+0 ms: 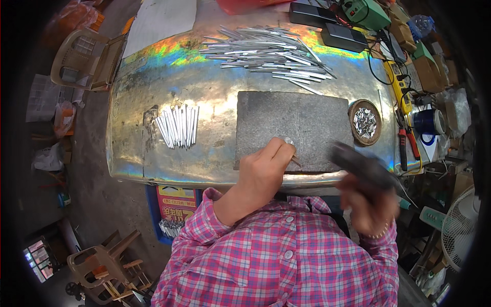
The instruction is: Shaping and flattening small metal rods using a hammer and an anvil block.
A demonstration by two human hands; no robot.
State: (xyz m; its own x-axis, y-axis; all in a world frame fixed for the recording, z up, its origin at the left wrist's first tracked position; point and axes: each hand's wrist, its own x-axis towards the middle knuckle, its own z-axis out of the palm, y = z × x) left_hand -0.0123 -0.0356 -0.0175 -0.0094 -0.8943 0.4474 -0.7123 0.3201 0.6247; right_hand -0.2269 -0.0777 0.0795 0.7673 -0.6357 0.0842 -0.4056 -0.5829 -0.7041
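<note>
left hand: fingers pinching a small metal piece on the stone slab, near desk front edge
right hand: fingers gripping the dark tool
tip: keeping the piece pressed flat

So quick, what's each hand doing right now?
Left hand: closed, pinching a small metal piece on the grey slab.
Right hand: closed around a dark tool, blurred.

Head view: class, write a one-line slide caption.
Left hand pins a small metal piece on a dark slab; right hand grips a dark tool.
</note>
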